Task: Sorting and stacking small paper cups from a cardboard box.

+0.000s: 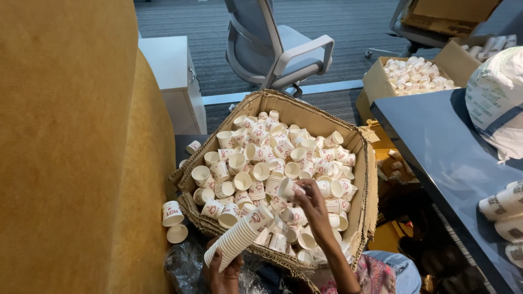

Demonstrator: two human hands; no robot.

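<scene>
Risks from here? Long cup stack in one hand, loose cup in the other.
1. The stack of cups is long, tilted and held only at its base by the left hand; it may buckle or shed cups.
2. The right hand pinches a single cup at its rim; it could slip back into the cardboard box.
3. Two loose cups already lie outside the box; more may spill over its torn edge.

Tilted nested stack of white paper cups [237, 239], single printed cup [287, 189] raised above box
</scene>
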